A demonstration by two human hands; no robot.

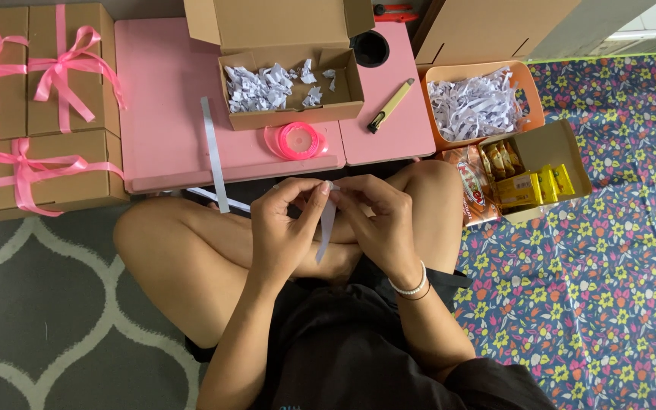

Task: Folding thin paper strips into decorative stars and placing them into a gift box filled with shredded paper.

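Over our crossed knees, just in front of the low pink table (161, 99), we've got both hands working one thin white strip of paper (326, 228). Our left hand (282, 228) pinches it near the top between thumb and forefinger, fingers curled close, and the right hand (380, 224) meets it from the other side, fingertips closed on the same upper end. The strip hangs down between the two hands, loose at its lower end, clear of the table.

By the look of it, we're at the tearing or peeling stage: the grip is tight and high on the strip, both thumbs nearly touching. Whether it's plain paper or backing from tape, we cannot tell from here.

On the table, the open brown cardboard box (290, 83) already holds a small heap of crumpled white paper shreds (263, 85), and a second long white strip (214, 152) lies across the table's front edge. A roll of pink ribbon (298, 140) sits just before the box, a yellow utility knife (389, 106) to its right. Beyond that, the orange basket (529, 95) brims with more shreds.

The next move, we'd judge, wants a steady pull apart with the pinch kept close, so the strip splits evenly.
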